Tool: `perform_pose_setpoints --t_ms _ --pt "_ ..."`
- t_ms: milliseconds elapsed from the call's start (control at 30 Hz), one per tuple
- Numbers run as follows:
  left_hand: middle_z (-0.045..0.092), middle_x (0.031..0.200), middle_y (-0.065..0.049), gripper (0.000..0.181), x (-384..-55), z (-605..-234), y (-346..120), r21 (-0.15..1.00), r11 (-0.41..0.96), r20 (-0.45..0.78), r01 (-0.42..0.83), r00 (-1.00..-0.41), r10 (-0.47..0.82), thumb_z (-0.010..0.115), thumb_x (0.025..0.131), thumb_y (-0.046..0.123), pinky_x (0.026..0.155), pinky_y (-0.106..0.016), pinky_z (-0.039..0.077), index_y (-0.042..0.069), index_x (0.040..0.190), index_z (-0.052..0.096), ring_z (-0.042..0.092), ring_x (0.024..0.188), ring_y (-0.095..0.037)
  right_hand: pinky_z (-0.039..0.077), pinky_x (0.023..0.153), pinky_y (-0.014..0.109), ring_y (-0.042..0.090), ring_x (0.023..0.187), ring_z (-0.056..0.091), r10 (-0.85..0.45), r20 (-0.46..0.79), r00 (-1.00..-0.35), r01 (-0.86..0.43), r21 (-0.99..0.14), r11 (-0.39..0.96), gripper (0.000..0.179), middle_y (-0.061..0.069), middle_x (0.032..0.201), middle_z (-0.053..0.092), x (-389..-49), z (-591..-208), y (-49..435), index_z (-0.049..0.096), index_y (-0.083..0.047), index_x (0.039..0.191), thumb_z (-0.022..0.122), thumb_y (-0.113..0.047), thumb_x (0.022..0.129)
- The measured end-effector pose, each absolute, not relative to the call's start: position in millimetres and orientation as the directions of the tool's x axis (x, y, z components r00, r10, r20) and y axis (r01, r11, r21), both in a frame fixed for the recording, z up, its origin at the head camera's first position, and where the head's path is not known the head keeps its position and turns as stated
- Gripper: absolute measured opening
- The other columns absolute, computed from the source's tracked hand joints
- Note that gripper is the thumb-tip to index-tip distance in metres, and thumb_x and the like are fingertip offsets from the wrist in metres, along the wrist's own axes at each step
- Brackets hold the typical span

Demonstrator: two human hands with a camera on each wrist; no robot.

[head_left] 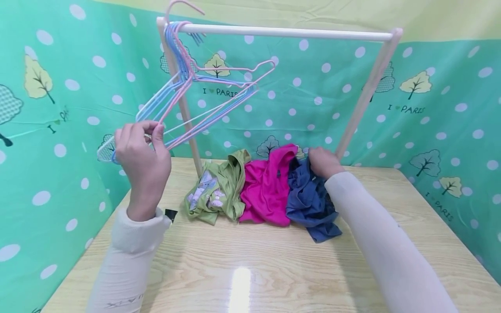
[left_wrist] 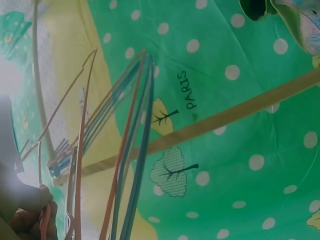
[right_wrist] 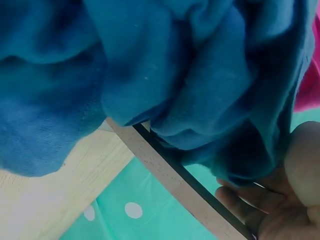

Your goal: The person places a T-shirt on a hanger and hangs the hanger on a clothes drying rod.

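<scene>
My left hand (head_left: 142,150) pinches one end of a pink clothes hanger (head_left: 231,68) between thumb and fingers. Its hook stands above the rack's rod at the left end. Several blue and pink hangers hang close beside it, also seen in the left wrist view as thin blue bars (left_wrist: 145,130). At the right of a row of clothes, my right hand (head_left: 324,161) grips the upper edge of a dark blue garment (head_left: 307,198). In the right wrist view the thumb is in front of the blue cloth (right_wrist: 165,65), and the fingers (right_wrist: 245,202) are partly behind it.
A crumpled magenta garment (head_left: 266,191) lies beside the blue one, and a green printed garment (head_left: 219,191) lies left of it. The rack has a white rod (head_left: 289,31) and wooden posts (head_left: 365,93). A small black item (head_left: 171,214) lies by the left sleeve.
</scene>
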State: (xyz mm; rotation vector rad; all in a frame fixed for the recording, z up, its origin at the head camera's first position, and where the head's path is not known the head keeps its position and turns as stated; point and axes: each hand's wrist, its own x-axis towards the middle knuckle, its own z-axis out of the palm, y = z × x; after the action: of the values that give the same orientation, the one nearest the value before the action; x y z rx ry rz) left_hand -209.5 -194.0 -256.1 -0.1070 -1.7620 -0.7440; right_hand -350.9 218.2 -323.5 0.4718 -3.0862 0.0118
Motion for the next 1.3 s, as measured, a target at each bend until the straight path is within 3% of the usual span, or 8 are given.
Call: perform_pose_setpoints --t_ms 367,500,667,833,933,1033,1100,1300 --pt "0.066 0.090 -0.027 0.020 -197 -255 -180 0.378 0.791 0.901 0.481 -0.389 -0.195 0.065 0.100 0.006 0.085 -0.048 0.040 -0.013 0.096 0.069 0.052 0.085 -0.044 0.056 0.066 0.053 0.042 0.084 0.067 -0.254 0.033 -0.967 -0.256 -0.039 0.966 0.045 0.030 0.101 0.062 -348 -308 212 0.033 0.014 0.144 0.042 -0.006 0.104" --pt "0.066 0.090 -0.027 0.017 -197 -255 -177 0.354 0.787 0.905 0.504 -0.398 -0.152 0.066 0.099 0.004 0.080 -0.048 0.039 -0.012 0.096 0.069 0.052 0.085 -0.044 0.052 0.055 0.049 0.041 0.073 0.065 -0.236 0.107 -0.966 -0.244 -0.065 0.968 0.040 0.026 0.088 0.060 -348 -301 214 0.035 0.011 0.138 0.045 -0.002 0.101" --pt "0.065 0.088 -0.027 0.017 -200 -258 -173 0.286 0.798 0.917 0.531 -0.393 -0.067 0.066 0.098 0.003 0.078 -0.048 0.039 -0.013 0.094 0.068 0.051 0.083 -0.045 0.048 0.057 0.046 0.037 0.070 0.060 -0.217 0.196 -0.956 -0.254 -0.189 0.949 0.008 0.019 0.080 0.055 -351 -291 216 0.049 0.004 0.106 0.044 -0.001 0.101" --pt "0.066 0.087 -0.025 0.011 -203 -261 -167 0.275 0.789 0.912 0.550 -0.409 -0.033 0.069 0.095 -0.001 0.078 -0.050 0.039 -0.011 0.091 0.067 0.051 0.081 -0.043 0.034 0.054 0.038 0.022 0.054 0.033 -0.179 0.254 -0.950 -0.276 -0.424 0.863 0.027 0.006 0.065 0.035 -353 -282 218 0.053 0.001 0.082 0.037 -0.003 0.103" --pt "0.066 0.086 -0.024 0.008 -204 -262 -165 0.276 0.780 0.909 0.561 -0.417 -0.022 0.069 0.093 -0.004 0.079 -0.051 0.039 -0.011 0.090 0.067 0.051 0.081 -0.043 0.031 0.050 0.034 0.015 0.048 0.025 -0.134 0.219 -0.967 -0.237 -0.563 0.791 0.035 0.001 0.059 0.034 -352 -276 220 0.068 0.004 0.103 0.033 -0.003 0.099" --pt "0.066 0.085 -0.024 0.007 -205 -264 -164 0.267 0.781 0.906 0.565 -0.423 -0.003 0.068 0.094 -0.005 0.080 -0.051 0.039 -0.010 0.090 0.067 0.052 0.080 -0.042 0.033 0.049 0.033 0.013 0.045 0.027 -0.072 0.165 -0.984 -0.164 -0.659 0.734 0.045 0.001 0.060 0.043 -350 -270 221 0.063 0.003 0.132 0.034 -0.006 0.099" --pt "0.066 0.085 -0.023 0.007 -205 -265 -164 0.259 0.783 0.903 0.565 -0.429 0.011 0.068 0.094 -0.005 0.079 -0.050 0.039 -0.010 0.090 0.067 0.052 0.080 -0.042 0.035 0.050 0.033 0.012 0.046 0.032 -0.035 0.153 -0.988 -0.132 -0.689 0.712 0.043 0.002 0.065 0.047 -349 -267 220 0.062 0.001 0.134 0.036 -0.010 0.102" --pt "0.066 0.084 -0.023 0.006 -207 -269 -162 0.239 0.783 0.892 0.575 -0.449 0.057 0.068 0.093 -0.004 0.081 -0.051 0.040 -0.010 0.090 0.068 0.053 0.080 -0.043 0.035 0.052 0.036 0.015 0.048 0.032 0.037 0.190 -0.981 -0.110 -0.707 0.699 0.030 -0.002 0.059 0.036 -348 -261 213 0.052 -0.005 0.080 0.044 -0.019 0.106"
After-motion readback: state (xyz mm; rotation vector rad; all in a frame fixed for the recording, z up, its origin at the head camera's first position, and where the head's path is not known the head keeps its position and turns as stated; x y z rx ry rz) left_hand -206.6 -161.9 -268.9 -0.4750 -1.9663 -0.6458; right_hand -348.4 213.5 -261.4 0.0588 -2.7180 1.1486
